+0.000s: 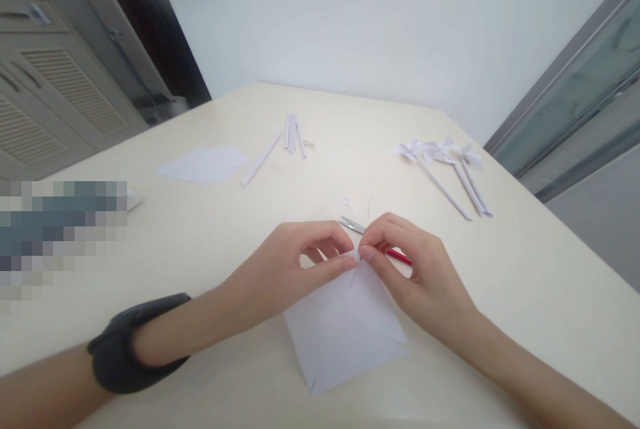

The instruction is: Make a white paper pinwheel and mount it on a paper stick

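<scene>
- The left grip is closing thumb and fingers on the top corner of a square sheet of white paper.
- The right grip is pinching at that same corner, its fingertips meeting those of the left.
- The square sheet is lying below and between the two, over the counter, with slits running in from its corners.
- A black wristband is circling the left wrist.
- Scissors are lying just beyond the fingertips, the right grip partly hiding them and their red handle showing beneath it.
- Thin white scraps are lying beyond the blades.
- Farther out, a group of rolled paper tubes is lying beside small wire-like pieces, with a longer tube slanting nearby.
- Loose paper sheets are resting to the left of these.
- Paper pinwheels on rolled stems are lying together at the far right.
- A blurred-out object is occupying the left edge.
- Beyond the counter, a louvred cabinet is standing with its drawer and doors shut, hiding the inside.
</scene>
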`<state>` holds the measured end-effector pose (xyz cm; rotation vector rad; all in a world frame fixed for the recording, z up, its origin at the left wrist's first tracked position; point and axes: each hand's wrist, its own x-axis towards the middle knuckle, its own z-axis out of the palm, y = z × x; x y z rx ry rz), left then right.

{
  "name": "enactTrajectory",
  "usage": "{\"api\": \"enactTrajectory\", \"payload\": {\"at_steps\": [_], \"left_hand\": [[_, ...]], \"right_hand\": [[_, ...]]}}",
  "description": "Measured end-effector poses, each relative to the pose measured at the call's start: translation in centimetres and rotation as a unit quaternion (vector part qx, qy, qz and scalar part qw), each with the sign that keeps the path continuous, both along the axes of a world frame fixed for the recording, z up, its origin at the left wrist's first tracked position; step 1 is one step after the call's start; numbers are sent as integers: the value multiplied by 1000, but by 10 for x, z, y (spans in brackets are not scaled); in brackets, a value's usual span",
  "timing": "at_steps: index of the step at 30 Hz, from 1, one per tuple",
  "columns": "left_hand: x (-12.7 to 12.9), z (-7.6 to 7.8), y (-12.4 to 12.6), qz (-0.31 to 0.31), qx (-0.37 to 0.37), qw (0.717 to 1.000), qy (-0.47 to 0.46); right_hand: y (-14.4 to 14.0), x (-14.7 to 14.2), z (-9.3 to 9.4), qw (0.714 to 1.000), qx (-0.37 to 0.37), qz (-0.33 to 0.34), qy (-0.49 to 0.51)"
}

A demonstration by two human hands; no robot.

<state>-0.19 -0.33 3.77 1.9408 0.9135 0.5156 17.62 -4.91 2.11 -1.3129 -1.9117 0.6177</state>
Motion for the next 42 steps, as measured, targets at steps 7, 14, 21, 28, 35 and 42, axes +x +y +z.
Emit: {"api": "enactTrajectory", "payload": {"at_steps": [7, 14, 21, 28, 35, 42], "left_hand": [[0, 0, 1, -1, -10, 1000, -25], [-3, -8, 0, 3, -6, 1000, -25], [0, -1, -2, 10, -7, 1000, 8], [-1, -2, -1, 14, 5, 1000, 4], [-2, -2, -3, 12, 16, 1000, 16], [-2, -5, -1, 10, 31, 999, 13]], "right_hand": [[-2, -2, 1, 1000, 7, 3, 1], [-1, -1, 1, 1000, 0, 3, 22], [0, -2, -1, 1000, 5, -14, 11], [0, -3, 2, 1000, 2, -12, 8], [-1, -3, -1, 999, 24, -24, -9], [-4, -4, -5, 998, 45, -28, -17]]}}
